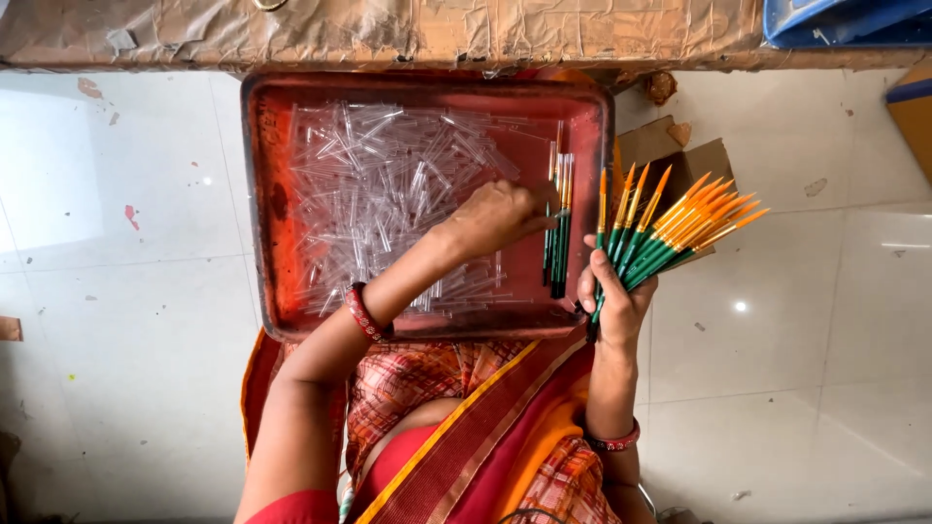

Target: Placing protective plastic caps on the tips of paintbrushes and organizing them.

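Right hand [615, 303] fanning brushes [670, 228]; left hand [495, 215] over red tray [270, 194]

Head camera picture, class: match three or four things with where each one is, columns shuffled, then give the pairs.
Things:
1. fanned brushes
2. clear plastic tubes
3. small brush pile
4. beaded bangle

Places:
A. spread across the red tray
B. on the left wrist
C. held in the right hand
D. at the tray's right side, by the left hand

Pairs: 1-C, 2-A, 3-D, 4-B

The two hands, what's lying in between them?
In the head view, a small row of green-handled brushes lies in the red tray between left hand and right hand.
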